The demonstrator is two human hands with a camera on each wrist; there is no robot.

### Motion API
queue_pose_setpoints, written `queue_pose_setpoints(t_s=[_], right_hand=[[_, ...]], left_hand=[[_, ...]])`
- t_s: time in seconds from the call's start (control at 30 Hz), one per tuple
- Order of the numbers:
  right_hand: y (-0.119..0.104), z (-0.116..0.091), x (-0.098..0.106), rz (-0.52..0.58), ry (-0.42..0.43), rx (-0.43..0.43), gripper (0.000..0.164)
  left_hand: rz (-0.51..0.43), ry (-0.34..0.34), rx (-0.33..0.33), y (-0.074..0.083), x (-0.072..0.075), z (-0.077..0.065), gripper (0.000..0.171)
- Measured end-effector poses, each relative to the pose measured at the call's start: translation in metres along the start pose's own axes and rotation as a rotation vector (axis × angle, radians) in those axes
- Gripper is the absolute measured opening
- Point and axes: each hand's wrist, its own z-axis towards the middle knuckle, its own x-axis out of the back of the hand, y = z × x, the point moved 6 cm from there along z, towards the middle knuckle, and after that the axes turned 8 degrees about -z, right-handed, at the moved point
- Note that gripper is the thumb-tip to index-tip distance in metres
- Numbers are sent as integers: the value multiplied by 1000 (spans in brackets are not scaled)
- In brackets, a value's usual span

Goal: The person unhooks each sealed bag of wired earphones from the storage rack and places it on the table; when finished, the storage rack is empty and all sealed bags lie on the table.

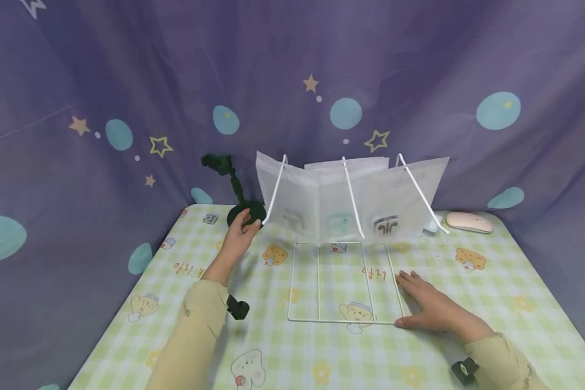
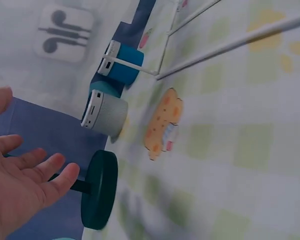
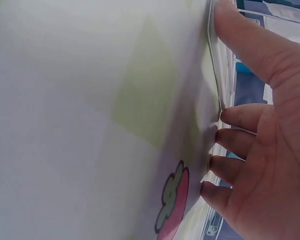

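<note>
A white wire rack (image 1: 346, 322) stands on the table, its flat base toward me and slanted prongs rising behind. Frosted translucent bags (image 1: 331, 203) lean behind the prongs; one shows a square case of earphones (image 2: 65, 32). My left hand (image 1: 236, 238) is raised beside the rack's left prong, fingers spread and holding nothing. It is nearest to a dark green stand (image 1: 235, 187) with a round base. My right hand (image 1: 429, 306) rests at the right front corner of the rack's base, thumb against the wire, fingertips on the tabletop (image 3: 70, 125).
Behind the rack, the left wrist view shows a blue cylindrical speaker (image 2: 126, 64) and a whitish one (image 2: 107, 114). A pink computer mouse (image 1: 469, 222) lies at the back right. A purple patterned curtain (image 1: 283, 49) hangs along the table's back and sides.
</note>
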Motion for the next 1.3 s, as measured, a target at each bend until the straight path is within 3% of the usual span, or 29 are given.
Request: queue_pose_setpoints(t_s=[0.33,0.5,0.67,0.83,1.0,1.13,1.3], right_hand=[[-2,-1,-5,0,-1,21,107],[-1,-1,-8,-2,12,29,107],[-2,-1,-9,-8,16,30,107],[-1,0,-7,-18,16,24,107],[2,1,-7,-33,19,26,107],[4,2,-5,-38,24,23,106],[6,1,-3,-41,26,15,107]], left_hand=[[-65,-45,19,12,-5,24,65],[-162,-102,95,11,-10,30,71],[-141,-98,139,11,-13,28,72],[-81,-47,102,-6,-17,30,67],[-60,-27,69,-3,-22,23,45],[-130,8,69,-2,-25,17,26],[-230,7,88,-7,-28,13,19]])
